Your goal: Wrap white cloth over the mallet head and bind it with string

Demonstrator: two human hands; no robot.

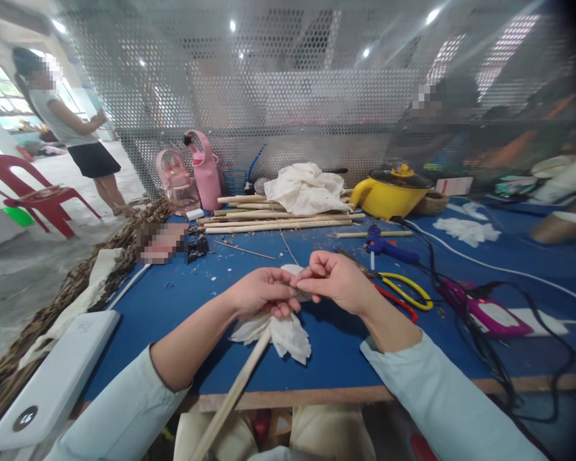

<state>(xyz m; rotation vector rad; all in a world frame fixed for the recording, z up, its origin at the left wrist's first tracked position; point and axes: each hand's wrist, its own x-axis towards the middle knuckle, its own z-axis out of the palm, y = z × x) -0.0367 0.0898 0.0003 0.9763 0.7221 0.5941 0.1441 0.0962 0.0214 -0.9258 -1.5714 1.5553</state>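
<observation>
My left hand (264, 296) is closed around the top of a wooden stick (230, 397) wrapped in white cloth (288, 336); the stick slants down toward my lap. My right hand (333, 278) is curled beside it, its fingers pinching at the cloth's top end, where a thin string (284, 244) runs away across the blue table (182, 301). Both hands touch above the table's near middle.
Several bamboo sticks (278, 223) and a white cloth heap (307, 187) lie at the back. A yellow pot (388, 192), blue glue gun (388, 248), yellow and red pliers (406, 296), cables and a pink tool (484, 314) sit right. A white power bank (52, 384) lies left. A person (72, 128) stands far left.
</observation>
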